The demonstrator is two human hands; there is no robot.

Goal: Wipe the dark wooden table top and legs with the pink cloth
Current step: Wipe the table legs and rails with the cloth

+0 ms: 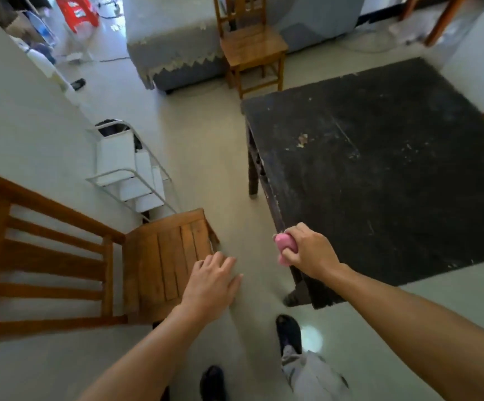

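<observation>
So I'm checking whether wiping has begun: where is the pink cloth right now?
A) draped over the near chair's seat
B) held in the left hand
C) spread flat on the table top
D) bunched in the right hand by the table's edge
D: the right hand grips the balled-up pink cloth beside the edge of the dark table, while the left hand is open and holds nothing.

Scuffed dark wooden table (394, 183) on pale floor (206, 157)

L hand (211, 282) & R hand (310, 253) bare; forearms bare to frame edge. Black shoes w/ rounded toes: L shoe (212, 383), R shoe (288, 332). Light grey trouser leg (311, 376), creased, over R shoe.
</observation>
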